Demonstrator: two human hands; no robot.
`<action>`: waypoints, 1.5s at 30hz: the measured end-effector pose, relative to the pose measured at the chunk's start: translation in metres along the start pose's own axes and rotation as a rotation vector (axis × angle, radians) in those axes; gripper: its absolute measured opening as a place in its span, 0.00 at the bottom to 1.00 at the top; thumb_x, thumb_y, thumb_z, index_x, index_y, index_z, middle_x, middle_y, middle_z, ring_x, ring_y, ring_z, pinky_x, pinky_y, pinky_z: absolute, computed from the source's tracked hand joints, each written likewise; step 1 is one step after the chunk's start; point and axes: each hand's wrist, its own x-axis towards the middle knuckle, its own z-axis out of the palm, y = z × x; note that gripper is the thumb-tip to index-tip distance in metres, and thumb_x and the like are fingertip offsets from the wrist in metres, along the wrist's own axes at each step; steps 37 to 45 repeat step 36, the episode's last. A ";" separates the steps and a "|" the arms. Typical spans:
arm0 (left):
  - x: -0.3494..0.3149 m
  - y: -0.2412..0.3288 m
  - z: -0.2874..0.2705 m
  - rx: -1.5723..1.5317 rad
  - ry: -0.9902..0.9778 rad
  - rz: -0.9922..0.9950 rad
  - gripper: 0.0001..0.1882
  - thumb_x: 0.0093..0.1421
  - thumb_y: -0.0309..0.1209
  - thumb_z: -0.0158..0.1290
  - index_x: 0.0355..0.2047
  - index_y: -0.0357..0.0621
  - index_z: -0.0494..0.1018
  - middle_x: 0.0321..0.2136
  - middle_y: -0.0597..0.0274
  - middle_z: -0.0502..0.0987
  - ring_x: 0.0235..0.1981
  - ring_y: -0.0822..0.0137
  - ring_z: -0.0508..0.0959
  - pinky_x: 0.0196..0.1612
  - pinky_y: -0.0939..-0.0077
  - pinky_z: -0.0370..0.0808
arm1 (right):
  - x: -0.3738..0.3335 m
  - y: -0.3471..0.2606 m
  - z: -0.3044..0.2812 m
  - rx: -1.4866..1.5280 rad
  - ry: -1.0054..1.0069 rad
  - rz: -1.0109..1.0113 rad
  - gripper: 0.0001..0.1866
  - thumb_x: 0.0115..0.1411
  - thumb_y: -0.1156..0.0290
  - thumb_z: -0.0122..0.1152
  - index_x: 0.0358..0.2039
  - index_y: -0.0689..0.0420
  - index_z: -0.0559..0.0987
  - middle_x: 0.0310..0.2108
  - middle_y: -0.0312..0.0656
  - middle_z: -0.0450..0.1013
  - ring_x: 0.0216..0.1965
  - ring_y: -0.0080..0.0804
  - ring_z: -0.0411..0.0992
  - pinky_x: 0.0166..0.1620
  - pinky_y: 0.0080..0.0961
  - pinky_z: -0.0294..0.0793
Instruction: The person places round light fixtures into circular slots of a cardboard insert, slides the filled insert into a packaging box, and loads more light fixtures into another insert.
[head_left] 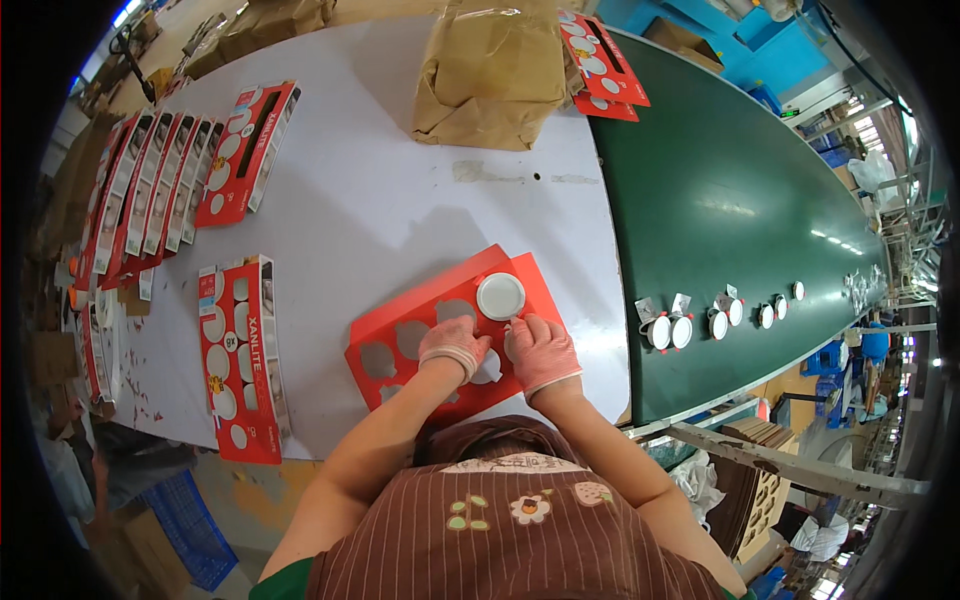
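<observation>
A red cardboard tray with round cutouts (400, 310) lies at a slant on the white table in front of me. One white round lamp (500, 296) sits in its far right cutout. My left hand (453, 345), in a pinkish glove, is closed over the middle of the tray; its fingertips are hidden. Beside it, my right hand (543, 352), gloved alike, has its fingers bent over the tray's right part, against a pale round piece it mostly covers. Between both wrists a white part (488, 368) shows through a cutout.
On the left stand a red printed box (243, 360), another red box (247, 150) and a row of several more. A brown wrapped package (490, 75) sits at the far edge. Along the green conveyor (720, 200) on the right lie several white round lamps (681, 331).
</observation>
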 end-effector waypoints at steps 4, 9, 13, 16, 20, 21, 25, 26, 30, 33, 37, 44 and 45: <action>-0.001 -0.008 -0.003 -0.024 0.057 0.063 0.19 0.54 0.47 0.55 0.36 0.46 0.75 0.37 0.53 0.79 0.41 0.53 0.77 0.44 0.62 0.74 | -0.011 0.016 0.005 0.294 -0.104 0.250 0.21 0.51 0.73 0.60 0.48 0.54 0.72 0.47 0.46 0.69 0.47 0.46 0.70 0.47 0.38 0.74; -0.008 -0.007 -0.004 -0.107 0.079 0.061 0.17 0.53 0.45 0.57 0.34 0.46 0.75 0.35 0.54 0.79 0.39 0.53 0.78 0.42 0.62 0.74 | -0.020 0.046 -0.001 0.614 -0.097 0.538 0.28 0.47 0.66 0.69 0.50 0.57 0.71 0.53 0.50 0.66 0.53 0.48 0.67 0.53 0.37 0.70; -0.014 0.001 -0.003 -0.137 0.088 0.116 0.16 0.53 0.43 0.58 0.33 0.44 0.75 0.33 0.53 0.79 0.37 0.53 0.78 0.40 0.63 0.74 | -0.037 0.081 0.024 0.736 -0.086 0.630 0.39 0.48 0.62 0.72 0.57 0.61 0.64 0.52 0.50 0.66 0.54 0.41 0.65 0.51 0.32 0.70; -0.020 0.004 -0.005 -0.143 0.095 0.140 0.15 0.53 0.42 0.59 0.32 0.43 0.74 0.33 0.53 0.78 0.36 0.52 0.77 0.39 0.63 0.74 | -0.032 0.087 0.009 1.435 -0.269 0.737 0.45 0.51 0.61 0.71 0.62 0.65 0.56 0.45 0.46 0.70 0.45 0.34 0.70 0.47 0.29 0.71; -0.022 0.005 0.000 -0.147 0.155 0.194 0.15 0.52 0.41 0.59 0.31 0.42 0.73 0.31 0.52 0.78 0.34 0.52 0.77 0.38 0.63 0.73 | -0.032 0.085 0.001 1.530 -0.292 0.832 0.43 0.50 0.68 0.70 0.61 0.66 0.56 0.46 0.47 0.69 0.45 0.33 0.69 0.50 0.28 0.70; -0.022 0.005 0.001 -0.140 0.150 0.199 0.15 0.52 0.41 0.59 0.31 0.42 0.73 0.31 0.52 0.78 0.34 0.52 0.77 0.38 0.63 0.73 | -0.032 0.084 0.001 1.530 -0.256 0.855 0.43 0.50 0.69 0.70 0.61 0.66 0.56 0.40 0.44 0.71 0.40 0.31 0.70 0.46 0.28 0.72; -0.027 0.006 0.000 -0.146 0.170 0.212 0.14 0.52 0.39 0.59 0.30 0.42 0.72 0.30 0.54 0.77 0.33 0.53 0.77 0.36 0.62 0.73 | -0.032 0.082 0.001 1.341 -0.195 0.848 0.41 0.48 0.73 0.70 0.59 0.67 0.58 0.41 0.45 0.71 0.40 0.31 0.70 0.47 0.27 0.71; -0.030 0.007 -0.001 -0.149 0.178 0.212 0.14 0.52 0.39 0.59 0.30 0.43 0.72 0.31 0.56 0.77 0.33 0.53 0.77 0.36 0.62 0.74 | -0.034 0.081 -0.002 1.196 -0.187 0.834 0.41 0.47 0.74 0.71 0.58 0.66 0.58 0.42 0.46 0.71 0.40 0.31 0.70 0.48 0.27 0.71; -0.049 0.008 -0.008 -0.191 0.168 0.227 0.13 0.52 0.38 0.59 0.31 0.43 0.72 0.30 0.57 0.77 0.31 0.55 0.77 0.35 0.62 0.73 | -0.038 0.066 -0.038 1.323 -0.205 0.893 0.45 0.44 0.67 0.75 0.59 0.65 0.60 0.47 0.49 0.68 0.47 0.33 0.68 0.49 0.30 0.71; -0.060 0.012 -0.005 -0.215 0.214 0.206 0.13 0.51 0.37 0.59 0.32 0.43 0.73 0.29 0.58 0.77 0.29 0.59 0.77 0.34 0.62 0.73 | -0.048 0.049 -0.054 0.609 0.133 0.561 0.37 0.41 0.64 0.75 0.52 0.57 0.70 0.43 0.48 0.71 0.43 0.39 0.70 0.46 0.33 0.72; -0.059 0.014 -0.004 -0.203 0.220 0.217 0.14 0.52 0.37 0.59 0.34 0.43 0.73 0.31 0.57 0.78 0.30 0.58 0.78 0.35 0.63 0.74 | -0.054 0.051 -0.062 0.609 -0.266 0.580 0.28 0.43 0.62 0.73 0.46 0.51 0.76 0.47 0.47 0.69 0.46 0.45 0.69 0.47 0.38 0.71; -0.059 0.014 -0.004 -0.203 0.220 0.217 0.14 0.52 0.37 0.59 0.34 0.43 0.73 0.31 0.57 0.78 0.30 0.58 0.78 0.35 0.63 0.74 | -0.054 0.051 -0.062 0.609 -0.266 0.580 0.28 0.43 0.62 0.73 0.46 0.51 0.76 0.47 0.47 0.69 0.46 0.45 0.69 0.47 0.38 0.71; -0.059 0.014 -0.004 -0.203 0.220 0.217 0.14 0.52 0.37 0.59 0.34 0.43 0.73 0.31 0.57 0.78 0.30 0.58 0.78 0.35 0.63 0.74 | -0.054 0.051 -0.062 0.609 -0.266 0.580 0.28 0.43 0.62 0.73 0.46 0.51 0.76 0.47 0.47 0.69 0.46 0.45 0.69 0.47 0.38 0.71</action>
